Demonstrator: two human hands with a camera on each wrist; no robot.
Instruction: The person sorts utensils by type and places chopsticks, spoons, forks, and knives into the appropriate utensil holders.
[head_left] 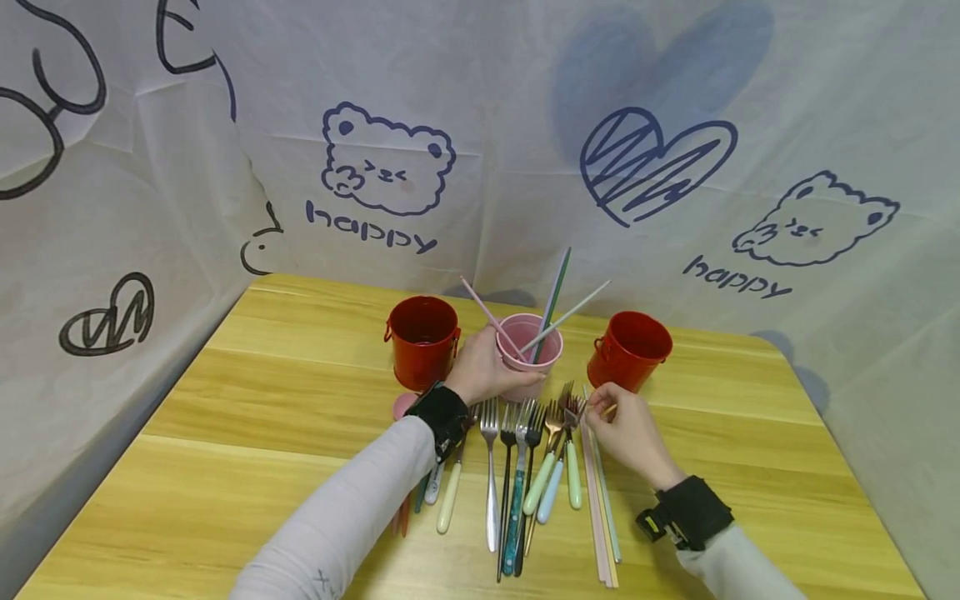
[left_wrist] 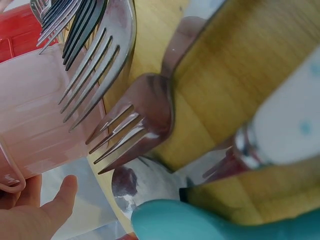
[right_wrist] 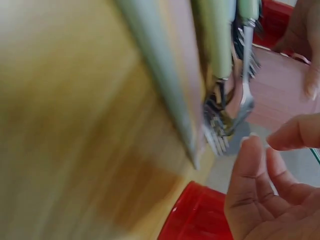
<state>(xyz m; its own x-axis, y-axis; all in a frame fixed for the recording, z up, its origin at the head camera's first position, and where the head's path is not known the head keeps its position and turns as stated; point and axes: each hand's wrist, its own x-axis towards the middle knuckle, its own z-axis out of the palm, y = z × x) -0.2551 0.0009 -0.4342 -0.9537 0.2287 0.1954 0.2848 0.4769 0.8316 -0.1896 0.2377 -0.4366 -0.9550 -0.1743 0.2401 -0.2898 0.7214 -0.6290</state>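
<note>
My left hand [head_left: 480,371] holds the side of a pink bucket [head_left: 525,390], thumb across its front. Several chopsticks [head_left: 576,307] lean out of that bucket in different directions. To the right, my right hand [head_left: 630,429] hovers at the far ends of loose pastel chopsticks [head_left: 599,517] lying side by side. In the right wrist view a gap shows between its thumb and bent fingers [right_wrist: 247,172], with nothing between them. Forks lie in a row between the hands, among them a silver fork [head_left: 491,492] and one with a green handle [head_left: 573,479].
Red buckets stand on either side, one at left [head_left: 423,358] and one at right [head_left: 622,358]. Under my left forearm lie a cream-handled utensil [head_left: 449,500] and a pink spoon [head_left: 403,406]. A white cloth [head_left: 517,167] with drawings hangs behind the wooden table [head_left: 225,467].
</note>
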